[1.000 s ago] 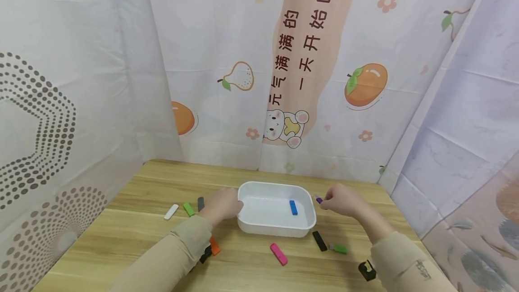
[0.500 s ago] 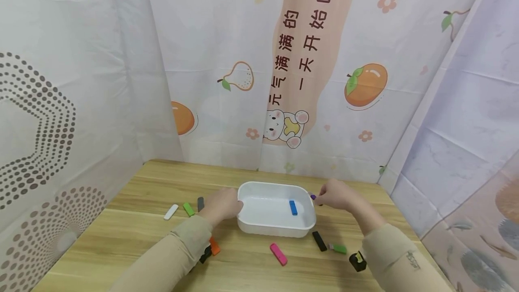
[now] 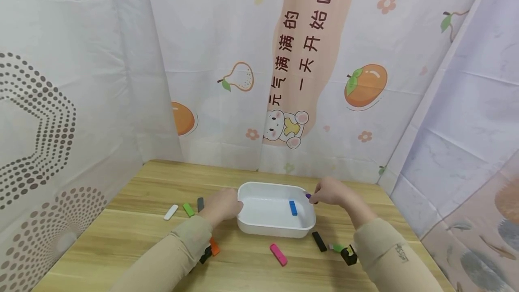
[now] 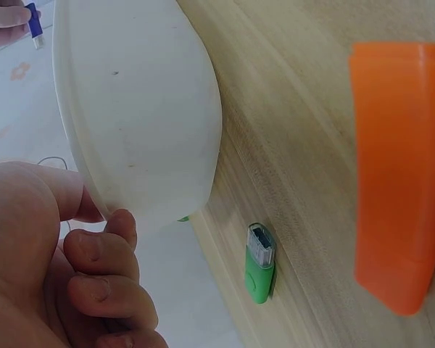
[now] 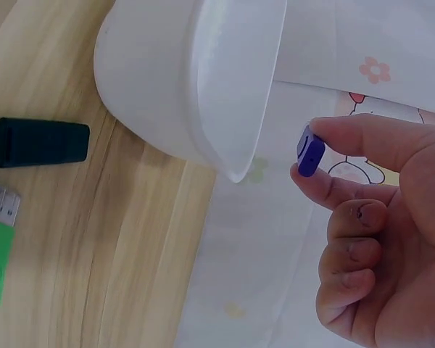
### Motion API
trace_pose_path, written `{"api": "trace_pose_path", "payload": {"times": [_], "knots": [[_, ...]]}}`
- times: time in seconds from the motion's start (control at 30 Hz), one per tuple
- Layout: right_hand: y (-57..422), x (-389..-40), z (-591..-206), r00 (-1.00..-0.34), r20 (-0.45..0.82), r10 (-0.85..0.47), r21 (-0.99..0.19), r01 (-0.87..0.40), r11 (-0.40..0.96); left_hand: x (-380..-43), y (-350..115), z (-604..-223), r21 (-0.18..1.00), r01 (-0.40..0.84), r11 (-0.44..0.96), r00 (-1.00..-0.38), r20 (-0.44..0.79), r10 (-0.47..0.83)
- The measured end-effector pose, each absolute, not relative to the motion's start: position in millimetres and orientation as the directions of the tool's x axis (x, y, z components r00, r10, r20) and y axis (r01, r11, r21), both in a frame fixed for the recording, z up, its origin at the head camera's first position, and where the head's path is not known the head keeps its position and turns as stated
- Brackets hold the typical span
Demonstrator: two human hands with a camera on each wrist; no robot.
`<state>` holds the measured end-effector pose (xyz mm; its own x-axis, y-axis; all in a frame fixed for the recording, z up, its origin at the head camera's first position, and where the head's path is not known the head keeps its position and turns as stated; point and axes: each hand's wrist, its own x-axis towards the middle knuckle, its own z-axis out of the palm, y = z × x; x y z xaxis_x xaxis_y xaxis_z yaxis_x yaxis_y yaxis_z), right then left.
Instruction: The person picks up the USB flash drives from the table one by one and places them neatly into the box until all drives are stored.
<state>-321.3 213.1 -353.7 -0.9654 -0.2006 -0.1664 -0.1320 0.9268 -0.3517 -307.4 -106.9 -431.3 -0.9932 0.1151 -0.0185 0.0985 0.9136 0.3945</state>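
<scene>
My left hand [image 3: 222, 204] pinches the left rim of a white plastic tub [image 3: 273, 231], thumb and fingertip on either side of the wall. A blue stick [image 3: 293, 207] lies inside the tub toward its right end. Over the right rim, my right hand [image 3: 332, 191] holds a purple USB flash drive [image 5: 310, 152] between thumb and index finger; its other fingers are curled. The drive's metal plug shows in the left wrist view, where the drive [image 4: 35, 25] appears above the tub's edge.
Right of the tub lie a black stick [image 3: 319, 241] and a green USB drive [image 3: 336, 248]. A pink stick [image 3: 278, 254] lies in front. At left are white [image 3: 171, 212], green [image 3: 188, 209], grey [image 3: 200, 204] and orange [image 3: 214, 246] sticks. Printed curtains surround the table.
My right hand has moved left with the purple USB flash drive, from beside the tub to over its right rim. My left hand and the tub have stayed in place.
</scene>
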Motion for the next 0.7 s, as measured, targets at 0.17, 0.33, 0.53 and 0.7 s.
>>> {"api": "trace_pose_path", "payload": {"times": [0.17,0.33,0.53,0.7], "knots": [[209,-325,-356,-0.964,-0.176,-0.201,-0.359,-0.127,0.925,-307,-106,-430,0.398,0.095,0.912,-0.994,-0.017,0.11],[201,-328,-358,-0.963,-0.183,-0.199,-0.383,-0.117,0.916,-308,-106,-430,0.398,0.091,0.913,-0.994,-0.023,0.11],[192,-332,-361,-0.964,-0.183,-0.193,-0.37,-0.115,0.922,-310,-106,-431,0.389,0.096,0.916,-0.994,-0.014,0.11],[186,-338,-364,-0.962,-0.206,-0.178,-0.346,-0.099,0.933,-311,-107,-432,0.381,0.094,0.92,-0.994,-0.017,0.109]]}}
